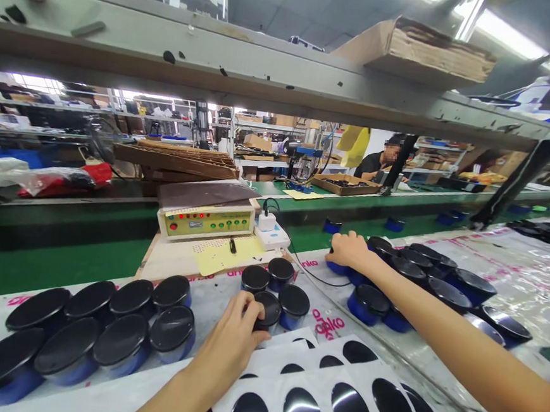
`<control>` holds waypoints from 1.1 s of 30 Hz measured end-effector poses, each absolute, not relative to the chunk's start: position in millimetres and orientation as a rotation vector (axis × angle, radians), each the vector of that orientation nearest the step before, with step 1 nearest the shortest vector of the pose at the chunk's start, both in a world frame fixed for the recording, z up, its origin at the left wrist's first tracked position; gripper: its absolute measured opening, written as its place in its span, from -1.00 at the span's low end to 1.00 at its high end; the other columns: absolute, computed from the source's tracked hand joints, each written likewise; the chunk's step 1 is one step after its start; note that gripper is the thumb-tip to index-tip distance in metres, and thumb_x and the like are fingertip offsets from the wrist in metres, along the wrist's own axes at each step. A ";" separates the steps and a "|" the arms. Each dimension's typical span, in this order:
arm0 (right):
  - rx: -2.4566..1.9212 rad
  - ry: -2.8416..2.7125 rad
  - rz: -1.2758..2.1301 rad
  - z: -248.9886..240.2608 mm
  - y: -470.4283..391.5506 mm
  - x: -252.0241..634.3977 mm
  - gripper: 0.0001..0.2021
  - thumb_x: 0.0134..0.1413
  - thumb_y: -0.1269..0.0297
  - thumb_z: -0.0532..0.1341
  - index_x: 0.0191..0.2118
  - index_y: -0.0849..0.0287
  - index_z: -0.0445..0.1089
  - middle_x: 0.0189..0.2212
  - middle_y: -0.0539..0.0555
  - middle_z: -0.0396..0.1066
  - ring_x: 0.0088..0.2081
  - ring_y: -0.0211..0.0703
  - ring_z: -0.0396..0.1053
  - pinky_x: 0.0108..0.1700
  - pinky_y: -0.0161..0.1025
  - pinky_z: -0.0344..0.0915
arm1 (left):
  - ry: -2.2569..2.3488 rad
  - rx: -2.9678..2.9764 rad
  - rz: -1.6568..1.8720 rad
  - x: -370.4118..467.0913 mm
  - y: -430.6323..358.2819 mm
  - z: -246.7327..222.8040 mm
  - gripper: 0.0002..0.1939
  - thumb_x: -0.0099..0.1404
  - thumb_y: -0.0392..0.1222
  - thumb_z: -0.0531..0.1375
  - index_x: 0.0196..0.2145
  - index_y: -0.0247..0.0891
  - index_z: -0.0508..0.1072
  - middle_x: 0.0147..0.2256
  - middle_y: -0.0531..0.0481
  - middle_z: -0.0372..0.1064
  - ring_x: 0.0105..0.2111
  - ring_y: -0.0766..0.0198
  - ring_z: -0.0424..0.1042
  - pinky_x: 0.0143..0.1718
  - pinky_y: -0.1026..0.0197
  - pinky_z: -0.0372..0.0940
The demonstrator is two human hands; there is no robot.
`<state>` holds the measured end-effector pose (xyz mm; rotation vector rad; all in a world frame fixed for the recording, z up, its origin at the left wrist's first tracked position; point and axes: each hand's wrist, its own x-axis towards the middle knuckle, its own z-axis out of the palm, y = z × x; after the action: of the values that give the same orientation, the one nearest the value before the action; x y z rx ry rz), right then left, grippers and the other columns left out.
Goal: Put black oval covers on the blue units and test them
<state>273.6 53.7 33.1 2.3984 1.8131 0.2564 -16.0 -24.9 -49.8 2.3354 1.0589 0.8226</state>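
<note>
My left hand has its fingers curled round the edge of a black-topped round piece, part of a small group of four at the centre. Farther right, my right hand is closed on a dark blue-sided piece at the left end of the right-hand group; its fingertips are partly hidden. Several similar pieces stand in two rows at the left. White sheets with glossy black ovals lie in front, below my left hand.
A control box with lit buttons and a white power adapter stand behind the pieces. A cable crosses the table. Overhead runs a shelf beam. A person sits beyond the green conveyor.
</note>
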 end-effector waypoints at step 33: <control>1.826 2.858 -0.054 3.7 0.9 179.4 -0.97 0.16 0.34 0.02 -0.28 0.16 0.13 -0.28 0.15 0.26 -0.25 -0.02 0.27 -0.24 -0.10 0.21 | 1.062 2.078 0.975 -29.2 0.3 -43.7 -0.41 0.06 -0.50 0.05 0.07 -0.21 0.19 0.04 -0.11 0.18 0.09 0.18 0.19 0.14 0.08 0.12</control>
<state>179.4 0.9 3.7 1.8256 2.8581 -0.0540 -29.2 0.3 -43.7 2.0781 1.0615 0.9754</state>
